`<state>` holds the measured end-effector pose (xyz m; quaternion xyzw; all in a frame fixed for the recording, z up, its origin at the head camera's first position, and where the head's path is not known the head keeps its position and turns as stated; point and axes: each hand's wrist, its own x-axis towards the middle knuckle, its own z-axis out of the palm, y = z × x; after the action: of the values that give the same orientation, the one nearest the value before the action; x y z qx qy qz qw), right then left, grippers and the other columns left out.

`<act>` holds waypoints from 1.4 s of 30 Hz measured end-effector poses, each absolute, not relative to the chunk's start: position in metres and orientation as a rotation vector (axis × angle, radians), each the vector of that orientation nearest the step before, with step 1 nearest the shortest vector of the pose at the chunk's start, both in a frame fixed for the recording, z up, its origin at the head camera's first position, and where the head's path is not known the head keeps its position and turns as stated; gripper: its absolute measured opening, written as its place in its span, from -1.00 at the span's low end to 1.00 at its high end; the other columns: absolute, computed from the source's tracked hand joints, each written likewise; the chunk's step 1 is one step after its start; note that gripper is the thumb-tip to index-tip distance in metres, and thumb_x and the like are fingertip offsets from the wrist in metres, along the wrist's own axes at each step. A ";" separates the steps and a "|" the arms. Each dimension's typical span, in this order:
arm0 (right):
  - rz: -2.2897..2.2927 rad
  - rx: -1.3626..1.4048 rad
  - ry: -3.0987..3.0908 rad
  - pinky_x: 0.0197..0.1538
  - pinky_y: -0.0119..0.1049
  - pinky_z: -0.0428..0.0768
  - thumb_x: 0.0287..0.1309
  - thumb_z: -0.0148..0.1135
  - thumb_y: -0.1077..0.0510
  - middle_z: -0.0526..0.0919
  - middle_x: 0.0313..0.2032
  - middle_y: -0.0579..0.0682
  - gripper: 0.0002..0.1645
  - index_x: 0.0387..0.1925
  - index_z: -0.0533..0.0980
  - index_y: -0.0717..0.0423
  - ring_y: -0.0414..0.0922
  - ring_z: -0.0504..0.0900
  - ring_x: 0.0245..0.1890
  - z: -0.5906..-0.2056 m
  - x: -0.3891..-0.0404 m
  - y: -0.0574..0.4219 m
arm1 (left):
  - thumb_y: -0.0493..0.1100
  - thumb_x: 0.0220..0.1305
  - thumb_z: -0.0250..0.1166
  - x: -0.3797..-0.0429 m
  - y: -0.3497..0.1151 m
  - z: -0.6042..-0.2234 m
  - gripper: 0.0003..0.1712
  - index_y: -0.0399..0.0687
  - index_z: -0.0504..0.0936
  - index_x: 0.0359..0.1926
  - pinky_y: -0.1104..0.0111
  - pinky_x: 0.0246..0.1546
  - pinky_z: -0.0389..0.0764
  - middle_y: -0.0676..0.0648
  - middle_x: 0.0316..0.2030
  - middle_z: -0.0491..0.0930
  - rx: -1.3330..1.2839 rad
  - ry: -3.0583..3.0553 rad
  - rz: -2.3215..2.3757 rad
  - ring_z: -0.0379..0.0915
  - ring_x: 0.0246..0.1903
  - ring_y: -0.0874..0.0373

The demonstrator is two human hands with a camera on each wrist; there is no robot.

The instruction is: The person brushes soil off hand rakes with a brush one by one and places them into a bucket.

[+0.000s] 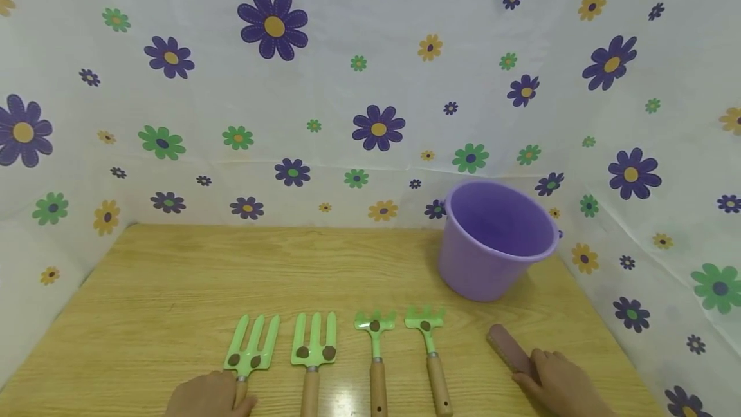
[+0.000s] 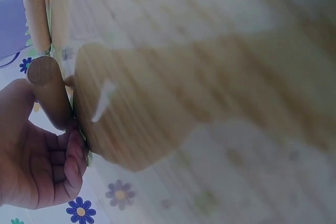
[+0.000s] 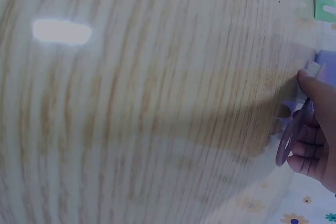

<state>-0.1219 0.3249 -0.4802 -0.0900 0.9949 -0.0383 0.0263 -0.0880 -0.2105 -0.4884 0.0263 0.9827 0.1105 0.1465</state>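
At the front left of the table, my left hand [image 1: 210, 394] holds the wooden handle of a green three-pronged garden fork [image 1: 253, 343]. The handle's round end [image 2: 44, 71] shows between thumb and fingers in the left wrist view. Beside it lies a second garden fork [image 1: 313, 340], then two small hand rakes [image 1: 377, 378] [image 1: 435, 372] with wooden handles. Brown clumps [image 1: 329, 353] sit on all of these green heads. My right hand [image 1: 560, 378] grips a mauve brush [image 1: 509, 346] at the right; its bristle side is mostly hidden. A looped mauve handle [image 3: 286, 142] shows in the right wrist view.
A purple bucket [image 1: 480, 269] stands upright at the back right of the wooden table [image 1: 260, 262]. White cloth with printed flowers [image 1: 324, 95] hangs behind the table and along both sides.
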 end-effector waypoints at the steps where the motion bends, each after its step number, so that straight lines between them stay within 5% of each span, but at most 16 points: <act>1: -0.129 -0.273 3.077 -0.57 -0.35 0.24 0.11 0.25 -0.20 0.26 -0.65 -0.11 -0.51 -0.56 0.29 0.05 -0.18 0.23 -0.60 -0.481 -0.122 0.325 | 0.13 0.18 0.21 -0.088 -0.210 -0.489 -0.48 -0.04 0.30 -0.74 0.41 -0.73 0.30 0.02 -0.71 0.28 0.073 2.831 0.333 0.24 -0.70 0.20; 16: -0.265 -0.132 3.031 -0.59 -0.37 0.23 0.17 0.23 -0.11 0.30 -0.64 -0.13 -0.65 -0.45 0.38 0.05 -0.21 0.27 -0.63 -0.482 -0.123 0.317 | -0.10 0.17 0.13 -0.090 -0.213 -0.485 -0.63 -0.05 0.32 -0.73 0.45 -0.69 0.21 0.01 -0.69 0.26 -0.005 2.771 0.515 0.18 -0.69 0.20; 32: -0.168 -0.183 3.071 -0.63 -0.36 0.24 0.23 0.12 -0.22 0.30 -0.68 -0.11 -0.55 -0.43 0.40 0.08 -0.20 0.27 -0.67 -0.484 -0.122 0.314 | -0.16 0.41 -0.10 -0.086 -0.221 -0.488 -0.67 -0.14 0.29 -0.54 0.49 -0.77 0.19 0.00 -0.71 0.24 0.012 2.864 0.522 0.14 -0.76 0.21; 42: -0.161 -0.170 3.067 -0.61 -0.30 0.32 0.27 0.06 -0.26 0.37 -0.65 -0.10 -0.50 -0.37 0.44 0.12 -0.18 0.30 -0.66 -0.479 -0.123 0.311 | -0.16 0.43 -0.04 -0.085 -0.224 -0.489 -0.67 -0.18 0.29 -0.51 0.49 -0.80 0.21 0.02 -0.77 0.24 0.035 2.937 0.426 0.17 -0.82 0.22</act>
<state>-0.1234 0.3114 -0.4790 -0.0552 0.9966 -0.0523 0.0329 -0.0851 -0.2236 -0.4890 0.0117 0.9859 0.1431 0.0865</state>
